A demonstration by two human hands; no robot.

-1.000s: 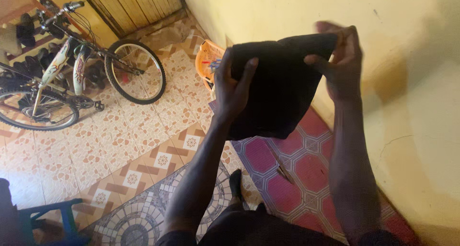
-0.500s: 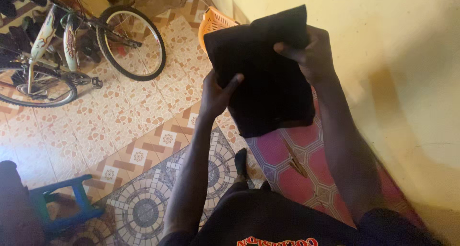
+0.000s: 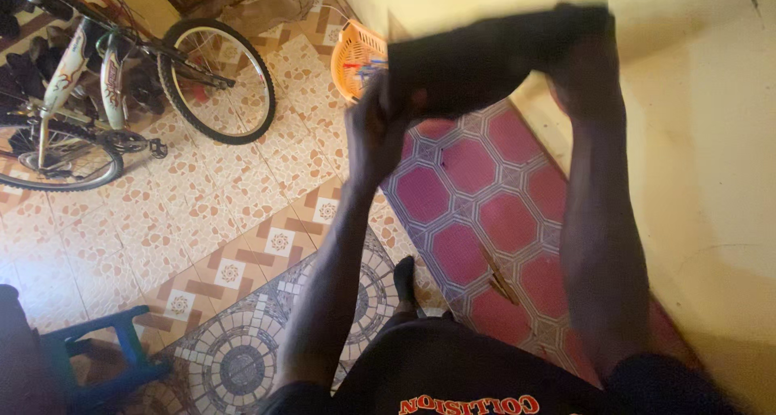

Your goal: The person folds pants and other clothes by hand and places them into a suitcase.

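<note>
My 2 hands, left hand (image 3: 373, 128) and right hand (image 3: 584, 63), grip the black cloth (image 3: 469, 63) ends; long axis runs across, left lower.

You are holding a matt black cloth (image 3: 477, 63); the orange basket (image 3: 356, 55) is looking like plastic, the floor tiles (image 3: 218, 213) are shining smooth.

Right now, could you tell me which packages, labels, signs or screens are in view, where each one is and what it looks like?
Printed lettering on the shirt: bottom edge of the view, on the person's own black top; an arched row of orange-red letters with pale outlines, seen upside down.
No packages, signs or screens show.
The black cloth held between both hands shows no label.
</note>
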